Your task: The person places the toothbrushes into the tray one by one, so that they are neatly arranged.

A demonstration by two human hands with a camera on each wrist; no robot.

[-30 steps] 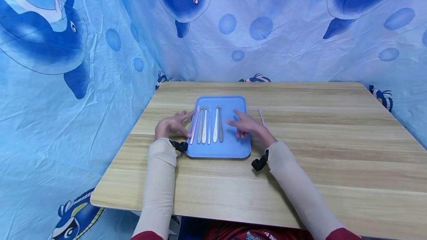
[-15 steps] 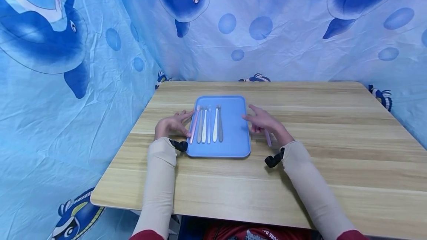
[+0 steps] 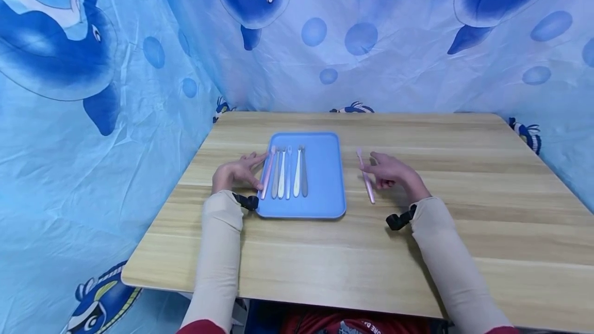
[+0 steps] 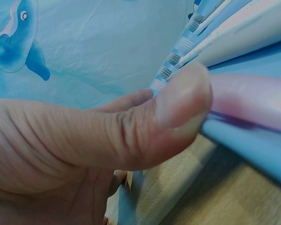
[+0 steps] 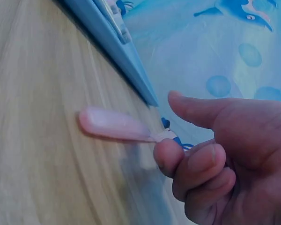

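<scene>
A blue tray (image 3: pixel 325 202) holds several toothbrushes side by side, in pink, grey, white and light blue. Against its left rim rests my left hand (image 3: pixel 235 171), fingers spread along the edge. In the left wrist view, the thumb (image 4: pixel 185 101) presses at the rim beside the handle of the pink toothbrush (image 4: pixel 253 96). To the right of the tray, another pink toothbrush (image 3: pixel 369 188) lies on the table, its handle toward the person. My right hand (image 3: pixel 394 170) is over its upper part, thumb and index finger apart, the other fingers bent, holding nothing.
The wooden table (image 3: pixel 464 195) extends far to the right. Behind and to the left hangs a blue curtain (image 3: pixel 408 66) with dolphin prints. Dark wrist cameras (image 3: pixel 401 219) are strapped below both hands.
My right hand has moved right, from over the tray to the pink toothbrush on the table. My left hand has stayed at the tray's left rim.
</scene>
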